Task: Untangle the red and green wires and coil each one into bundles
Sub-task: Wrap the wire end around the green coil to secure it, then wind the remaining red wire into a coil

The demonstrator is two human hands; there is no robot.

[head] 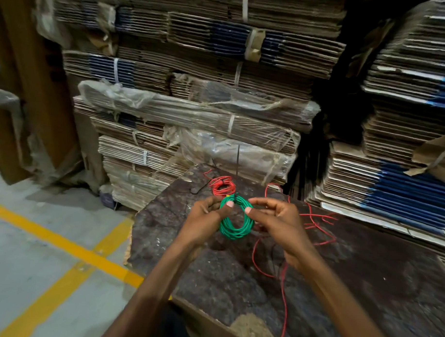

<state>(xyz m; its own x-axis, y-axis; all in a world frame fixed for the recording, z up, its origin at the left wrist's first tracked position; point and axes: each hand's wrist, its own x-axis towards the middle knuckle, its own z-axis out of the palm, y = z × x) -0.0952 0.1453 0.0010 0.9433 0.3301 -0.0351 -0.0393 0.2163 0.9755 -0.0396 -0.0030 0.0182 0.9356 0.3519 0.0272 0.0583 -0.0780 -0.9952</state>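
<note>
Stacks of flattened cardboard (194, 66), some strapped and some wrapped in clear plastic, fill the background behind and to the right of the work surface. A grey floor (24, 237) marked with yellow lines (62, 241) lies to the left.

The dark, mottled tabletop (212, 281) carries the task's things; its left edge runs along the floor and its far edge sits against the cardboard.

The person's left hand (204, 217) and right hand (275, 220) are held up over the middle of the tabletop, toward its far edge. Between them is the green wire coil (236, 223), a neat oval bundle of many turns. The left hand grips the coil's left side, thumb pressed over the top of the turns. The right hand pinches the coil's right side between thumb and forefinger, the other fingers loosely curled behind.

A loose red wire (284, 291) trails across the tabletop on the right, from near the far edge, in tangled loops beyond the right hand, then down under the right forearm toward the near edge.

A coiled red wire bundle (222, 186) lies on the tabletop just beyond the green coil, near the far edge.

A thin black strip, seemingly a cable tie (237, 166), stands up from the top of the green coil. Another dark tie (203, 186) lies beside the red bundle.
</note>
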